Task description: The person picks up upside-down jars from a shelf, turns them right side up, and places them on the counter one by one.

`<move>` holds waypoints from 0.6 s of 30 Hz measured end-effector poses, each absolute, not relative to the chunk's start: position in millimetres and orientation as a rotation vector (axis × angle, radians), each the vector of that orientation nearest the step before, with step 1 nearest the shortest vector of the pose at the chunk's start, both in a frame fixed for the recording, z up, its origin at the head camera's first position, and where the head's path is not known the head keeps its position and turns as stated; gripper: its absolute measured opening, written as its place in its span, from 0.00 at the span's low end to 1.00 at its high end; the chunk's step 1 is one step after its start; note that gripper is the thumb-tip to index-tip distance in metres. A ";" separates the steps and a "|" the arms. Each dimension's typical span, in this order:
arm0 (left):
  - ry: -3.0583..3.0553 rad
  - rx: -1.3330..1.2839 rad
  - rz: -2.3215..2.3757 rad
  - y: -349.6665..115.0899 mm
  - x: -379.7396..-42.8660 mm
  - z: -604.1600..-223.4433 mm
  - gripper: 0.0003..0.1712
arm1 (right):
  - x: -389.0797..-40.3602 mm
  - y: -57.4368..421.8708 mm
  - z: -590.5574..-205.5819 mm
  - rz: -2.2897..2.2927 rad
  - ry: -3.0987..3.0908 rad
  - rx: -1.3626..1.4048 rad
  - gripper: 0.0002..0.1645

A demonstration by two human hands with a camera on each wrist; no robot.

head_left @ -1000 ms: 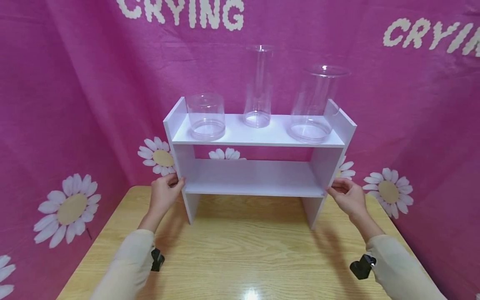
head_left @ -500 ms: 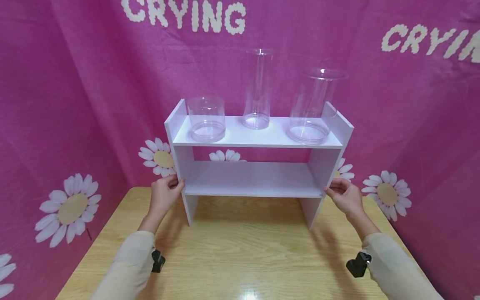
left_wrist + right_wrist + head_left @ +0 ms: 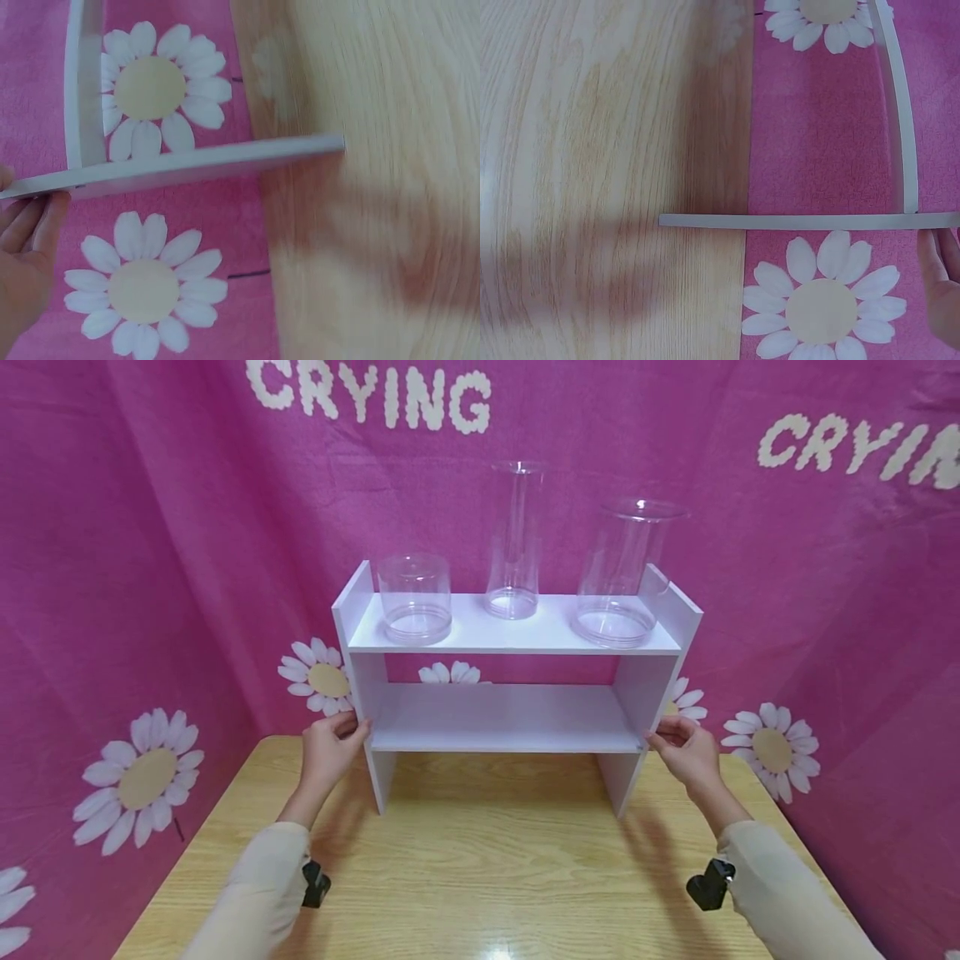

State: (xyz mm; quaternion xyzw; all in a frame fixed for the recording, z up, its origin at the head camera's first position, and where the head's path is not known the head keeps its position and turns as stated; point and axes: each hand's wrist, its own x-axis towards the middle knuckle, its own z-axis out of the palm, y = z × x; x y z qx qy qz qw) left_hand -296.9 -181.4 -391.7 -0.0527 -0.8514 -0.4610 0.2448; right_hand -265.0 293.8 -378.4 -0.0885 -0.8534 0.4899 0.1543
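A white two-tier shelf (image 3: 502, 718) stands over the wooden table, its side panels reaching below the lower board. My left hand (image 3: 327, 758) pinches the front edge of the left side panel (image 3: 210, 159), near the lower board's level. On the opposite side, my right hand (image 3: 687, 753) grips the right side panel (image 3: 795, 222) at a similar height, thumb toward the front. Three clear containers are on the top board: a short wide cylinder (image 3: 415, 602) at left, a tall narrow vase (image 3: 513, 552) in the middle, and a wide flared vase (image 3: 618, 585) at right.
The wooden table (image 3: 480, 860) extends in front of the shelf. A pink curtain (image 3: 202, 568) with daisies and white lettering hangs close behind and at both sides. Black wrist-worn devices (image 3: 316, 883) sit below both forearms.
The head view has shifted slightly, with the backdrop and shelf appearing a little lower and smaller. Both hands keep their hold on the panels, and the clear containers keep their places.
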 end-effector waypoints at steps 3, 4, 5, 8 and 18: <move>-2.353 -0.046 -1.349 -182.5 -296.4 -391.0 0.19 | -264.9 292.5 -379.2 1.427 -2.428 -0.250 0.24; -2.360 -0.023 -1.368 -182.3 -296.7 -390.0 0.20 | -265.0 292.7 -379.3 1.429 -2.422 -0.247 0.24; -2.365 -0.017 -1.367 -182.1 -296.6 -389.1 0.21 | -265.1 292.9 -379.3 1.428 -2.416 -0.246 0.24; -2.365 -0.009 -1.385 -181.9 -296.8 -389.1 0.21 | -264.9 292.1 -378.7 1.431 -2.407 -0.258 0.24; -2.346 -0.035 -1.473 -181.4 -293.3 -392.5 0.20 | -263.0 289.1 -376.8 1.443 -2.426 -0.286 0.25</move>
